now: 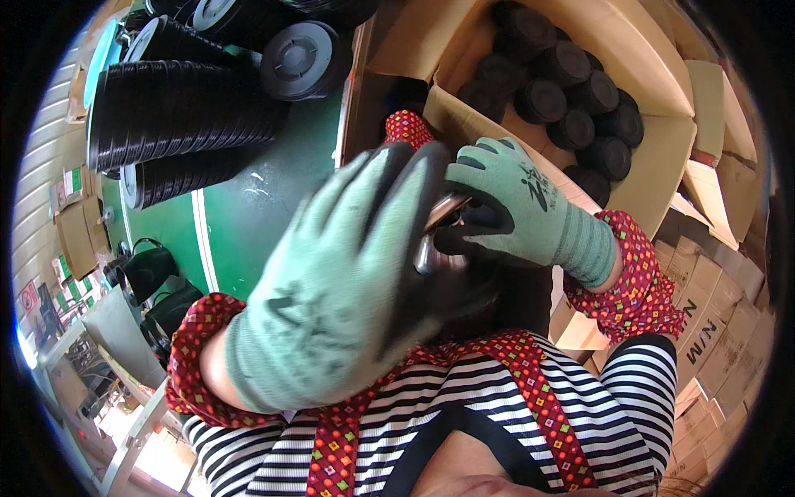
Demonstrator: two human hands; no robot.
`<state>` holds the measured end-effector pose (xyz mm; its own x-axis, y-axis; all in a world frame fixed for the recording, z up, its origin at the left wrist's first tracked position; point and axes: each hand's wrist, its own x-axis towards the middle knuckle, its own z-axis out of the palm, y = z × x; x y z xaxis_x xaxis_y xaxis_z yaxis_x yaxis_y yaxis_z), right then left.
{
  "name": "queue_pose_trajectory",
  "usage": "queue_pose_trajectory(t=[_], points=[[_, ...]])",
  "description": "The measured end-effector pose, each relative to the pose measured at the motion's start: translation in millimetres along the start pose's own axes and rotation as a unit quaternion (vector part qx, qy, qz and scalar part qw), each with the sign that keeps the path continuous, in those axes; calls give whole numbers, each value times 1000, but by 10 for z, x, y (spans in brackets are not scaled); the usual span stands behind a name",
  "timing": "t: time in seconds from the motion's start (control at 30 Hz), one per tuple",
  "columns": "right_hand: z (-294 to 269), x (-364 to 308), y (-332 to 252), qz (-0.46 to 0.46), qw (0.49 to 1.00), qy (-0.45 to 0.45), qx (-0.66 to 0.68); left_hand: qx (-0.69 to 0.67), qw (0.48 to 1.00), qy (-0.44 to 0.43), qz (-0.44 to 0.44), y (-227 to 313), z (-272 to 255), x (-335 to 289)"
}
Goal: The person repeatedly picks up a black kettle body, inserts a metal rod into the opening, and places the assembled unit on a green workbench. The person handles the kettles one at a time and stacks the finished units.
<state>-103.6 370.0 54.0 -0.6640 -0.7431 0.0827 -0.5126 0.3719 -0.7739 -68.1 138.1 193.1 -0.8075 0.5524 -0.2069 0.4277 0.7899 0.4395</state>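
My right hand, in a pale green glove with dark palm and fingertips, is closed round a shiny metal piece in front of my chest. The piece looks curved and silvery; its full shape is hidden between the hands. My left hand, gloved alike, is close beside it on the left, slightly smeared by motion. Its fingers are stretched out and its palm faces the metal piece. Whether the left palm touches the piece, I cannot tell.
Beyond my right hand stands an open cardboard box with several round black parts. On the left, a green table bears stacks of black ribbed, disc-like parts. Cartons are piled at the right.
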Motion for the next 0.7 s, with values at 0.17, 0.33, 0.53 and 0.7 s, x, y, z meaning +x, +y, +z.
queue_pose_trajectory(t=[0.17,0.33,0.53,0.7], points=[[38,-120,-301,79,988,64,-116,-65,980,-165,-96,-387,364,268],[-295,-130,-921,115,982,-19,-150,-286,946,-43,146,-1298,1042,532],[-577,3,-849,157,982,-99,-38,-133,970,113,166,-1042,976,584],[-910,57,-266,-73,995,-64,-28,-60,986,117,104,-428,505,189]])
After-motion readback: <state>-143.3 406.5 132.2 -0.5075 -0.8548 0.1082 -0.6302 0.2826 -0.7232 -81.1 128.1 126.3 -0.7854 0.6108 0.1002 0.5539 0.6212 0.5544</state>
